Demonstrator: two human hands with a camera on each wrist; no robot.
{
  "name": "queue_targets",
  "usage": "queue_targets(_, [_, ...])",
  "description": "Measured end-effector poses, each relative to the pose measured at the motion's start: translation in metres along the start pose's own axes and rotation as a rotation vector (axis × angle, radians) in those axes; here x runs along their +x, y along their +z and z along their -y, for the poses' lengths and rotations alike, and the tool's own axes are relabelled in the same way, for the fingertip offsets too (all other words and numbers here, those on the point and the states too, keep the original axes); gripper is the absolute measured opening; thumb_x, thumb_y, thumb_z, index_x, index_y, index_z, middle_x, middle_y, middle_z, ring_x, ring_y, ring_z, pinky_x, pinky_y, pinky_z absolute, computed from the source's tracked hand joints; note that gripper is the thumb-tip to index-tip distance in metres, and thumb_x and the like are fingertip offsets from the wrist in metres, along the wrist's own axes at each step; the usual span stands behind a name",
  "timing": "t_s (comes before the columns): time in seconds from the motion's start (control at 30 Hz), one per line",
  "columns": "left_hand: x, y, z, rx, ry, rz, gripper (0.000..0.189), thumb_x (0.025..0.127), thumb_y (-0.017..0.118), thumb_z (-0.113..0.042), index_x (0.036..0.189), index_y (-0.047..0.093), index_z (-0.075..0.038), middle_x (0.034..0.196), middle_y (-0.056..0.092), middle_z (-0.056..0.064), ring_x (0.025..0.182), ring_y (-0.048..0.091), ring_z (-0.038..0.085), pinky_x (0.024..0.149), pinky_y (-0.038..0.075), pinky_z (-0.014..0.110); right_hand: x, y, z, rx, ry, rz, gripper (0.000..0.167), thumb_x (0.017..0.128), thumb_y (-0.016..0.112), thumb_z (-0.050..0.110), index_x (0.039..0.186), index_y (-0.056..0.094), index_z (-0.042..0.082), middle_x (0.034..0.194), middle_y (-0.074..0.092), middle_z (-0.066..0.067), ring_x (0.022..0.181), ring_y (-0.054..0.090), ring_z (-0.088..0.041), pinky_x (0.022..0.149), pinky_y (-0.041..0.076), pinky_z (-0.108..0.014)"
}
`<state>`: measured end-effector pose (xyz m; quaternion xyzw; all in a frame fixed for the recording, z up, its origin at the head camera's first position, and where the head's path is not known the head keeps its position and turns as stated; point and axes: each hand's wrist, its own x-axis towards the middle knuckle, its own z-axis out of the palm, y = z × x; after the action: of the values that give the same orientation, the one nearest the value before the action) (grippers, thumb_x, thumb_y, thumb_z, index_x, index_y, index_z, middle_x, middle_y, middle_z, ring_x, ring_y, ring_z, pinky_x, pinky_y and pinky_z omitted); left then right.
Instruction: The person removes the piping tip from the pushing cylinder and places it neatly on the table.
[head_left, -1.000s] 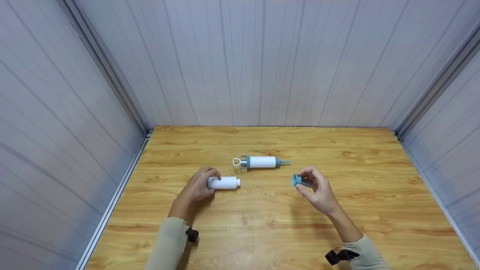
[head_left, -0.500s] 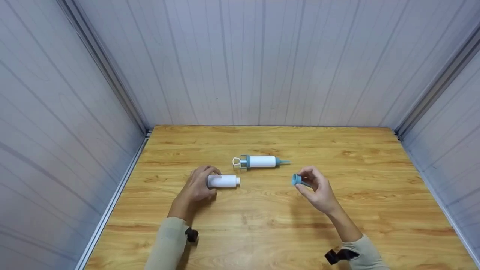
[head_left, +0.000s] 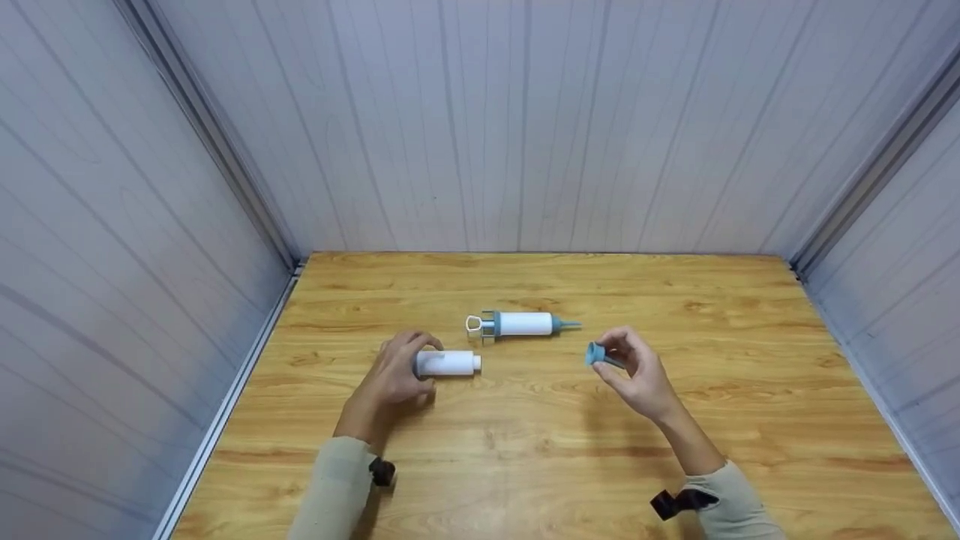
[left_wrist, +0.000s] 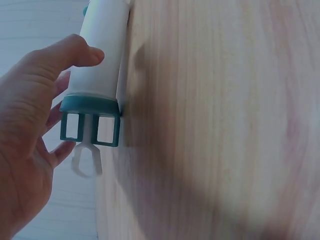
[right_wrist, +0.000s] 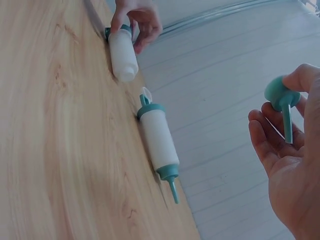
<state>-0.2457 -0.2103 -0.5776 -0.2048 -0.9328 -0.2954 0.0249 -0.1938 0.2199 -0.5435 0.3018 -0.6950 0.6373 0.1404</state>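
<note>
A white syringe barrel (head_left: 448, 363) with a teal collar (left_wrist: 90, 104) and a white pull ring (left_wrist: 87, 161) lies on the wooden table. Its uncapped neck (right_wrist: 127, 75) points right. Around its collar end is my left hand (head_left: 399, 369), thumb on the near side, fingers on the far side, spread apart; whether they touch it I cannot tell. Farther back lies a second syringe (head_left: 525, 324), white with a teal tapered tip. My right hand (head_left: 637, 375) pinches a teal nozzle cap (head_left: 595, 354) above the table, its thin spout toward the palm (right_wrist: 287, 120).
The wood-grain table (head_left: 495, 465) is bounded by a pale panelled back wall (head_left: 517, 135) and side walls with metal edge strips. A dark strap (head_left: 384, 472) sits on my left sleeve, another strap (head_left: 684, 504) on my right.
My left fingers and thumb have spread away from the near syringe barrel, which has barely shifted. My right hand has risen slightly and drifted right with the nozzle cap.
</note>
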Motion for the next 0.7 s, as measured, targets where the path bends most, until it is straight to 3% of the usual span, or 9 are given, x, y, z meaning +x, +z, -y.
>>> queue_targets(0.23, [0.000, -0.008, -0.010, 0.000, 0.060, -0.042, 0.054, 0.079, 0.091, -0.014, 0.129, 0.072, -0.017, 0.142, 0.071, 0.017, 0.136, 0.064, 0.042, 0.111, 0.048, 0.063, -0.006, -0.001, -0.012, 0.009, 0.041, -0.006, 0.031, 0.091, 0.066, -0.028, 0.120, 0.056, -0.023, 0.115, 0.071, 0.010, 0.106, 0.072, 0.000, 0.095, 0.062, -0.015])
queue_targets(0.47, [0.003, -0.011, -0.023, -0.034, 0.101, -0.064, 0.052, 0.082, 0.090, -0.013, 0.131, 0.074, -0.017, 0.142, 0.073, 0.015, 0.138, 0.064, 0.042, 0.111, 0.049, 0.067, -0.010, -0.002, -0.020, 0.017, 0.054, -0.004, 0.035, 0.088, 0.068, -0.029, 0.122, 0.059, -0.024, 0.119, 0.072, 0.011, 0.109, 0.072, 0.001, 0.097, 0.061, -0.015])
queue_targets(0.7, [0.008, -0.009, -0.036, -0.133, 0.170, -0.138, 0.050, 0.084, 0.089, -0.012, 0.133, 0.077, -0.013, 0.133, 0.078, 0.013, 0.128, 0.070, 0.037, 0.109, 0.056, 0.063, -0.010, 0.000, -0.023, 0.002, 0.079, -0.024, 0.037, 0.088, 0.071, -0.028, 0.123, 0.064, -0.023, 0.121, 0.074, 0.012, 0.111, 0.073, 0.000, 0.096, 0.061, -0.015])
